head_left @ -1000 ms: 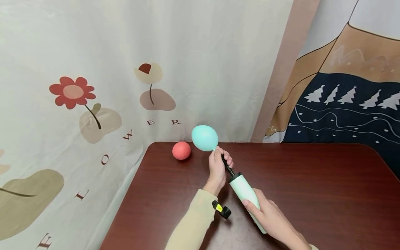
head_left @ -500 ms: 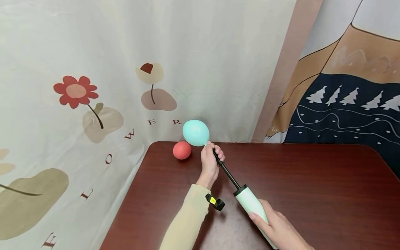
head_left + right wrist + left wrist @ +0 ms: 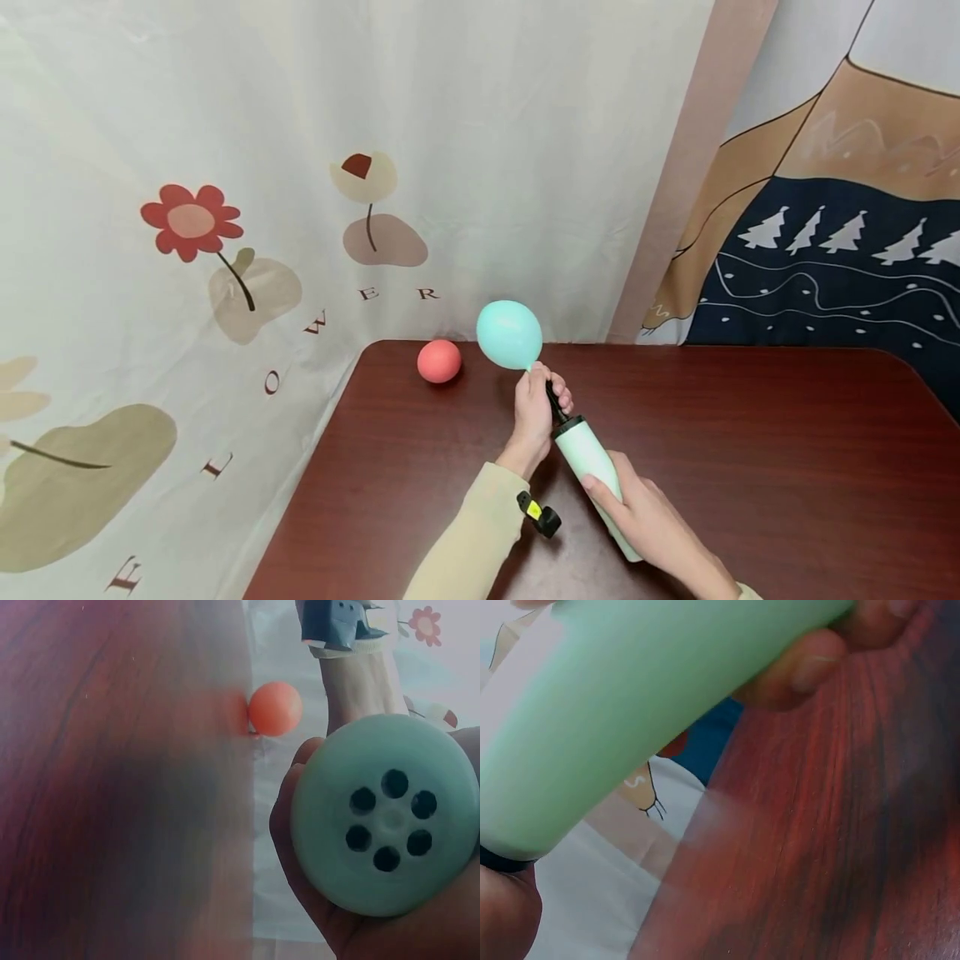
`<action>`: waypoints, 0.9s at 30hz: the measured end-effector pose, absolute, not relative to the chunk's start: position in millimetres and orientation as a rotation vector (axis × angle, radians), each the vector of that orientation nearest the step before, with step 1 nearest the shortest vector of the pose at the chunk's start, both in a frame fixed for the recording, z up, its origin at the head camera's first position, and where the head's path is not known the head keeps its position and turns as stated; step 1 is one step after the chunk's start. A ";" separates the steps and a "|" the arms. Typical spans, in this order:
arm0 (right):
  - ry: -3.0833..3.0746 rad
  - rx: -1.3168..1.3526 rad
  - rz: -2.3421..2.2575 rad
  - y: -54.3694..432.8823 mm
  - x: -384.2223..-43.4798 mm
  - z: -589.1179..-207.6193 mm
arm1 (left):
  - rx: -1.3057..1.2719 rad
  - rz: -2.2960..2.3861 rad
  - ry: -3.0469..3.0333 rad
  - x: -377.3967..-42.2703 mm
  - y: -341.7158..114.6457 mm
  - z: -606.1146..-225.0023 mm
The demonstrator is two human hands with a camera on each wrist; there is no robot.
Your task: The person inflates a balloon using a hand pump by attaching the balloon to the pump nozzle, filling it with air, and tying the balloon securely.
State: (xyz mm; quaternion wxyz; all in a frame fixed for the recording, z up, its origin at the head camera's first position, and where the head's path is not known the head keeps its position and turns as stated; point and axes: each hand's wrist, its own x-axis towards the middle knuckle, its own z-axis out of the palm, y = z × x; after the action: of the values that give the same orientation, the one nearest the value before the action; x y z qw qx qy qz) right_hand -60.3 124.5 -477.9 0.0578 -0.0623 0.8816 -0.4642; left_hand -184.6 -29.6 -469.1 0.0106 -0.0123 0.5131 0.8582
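Note:
A partly inflated light blue balloon (image 3: 509, 335) sits on the front end of a hand pump. My left hand (image 3: 534, 408) grips the black front part of the pump at the balloon's neck, hiding the nozzle. My right hand (image 3: 648, 512) is wrapped round the pale green pump (image 3: 596, 467), whose barrel is pushed up close to the left hand. In the left wrist view the barrel (image 3: 615, 712) fills the upper left, with right-hand fingers (image 3: 795, 671) around it. The right wrist view faces the pump's round end (image 3: 394, 817), pierced by several holes.
A red balloon (image 3: 439, 362) rests at the back left of the dark red wooden table (image 3: 750, 450). Behind the table hangs a pale curtain (image 3: 525, 167) with printed flowers and letters. A strap with a black device (image 3: 540, 514) sits on the left wrist.
The pump was drawn out half a second ago, showing its black rod, and is now pushed in again. The left hand and blue balloon have moved right and slightly nearer; the balloon looks slightly bigger.

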 end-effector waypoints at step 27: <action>2.639 -0.184 -1.289 134.9 -38.8 -479.2 | -0.071 2.757 1.547 -195.9 -49.6 -462.3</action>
State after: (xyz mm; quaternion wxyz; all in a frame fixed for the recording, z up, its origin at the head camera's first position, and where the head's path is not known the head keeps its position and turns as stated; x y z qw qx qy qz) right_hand -38.8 134.9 -479.2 0.0993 -0.0623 0.8923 -0.4359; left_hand -195.9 -49.6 -462.3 -0.0104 -0.0224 0.4891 0.8719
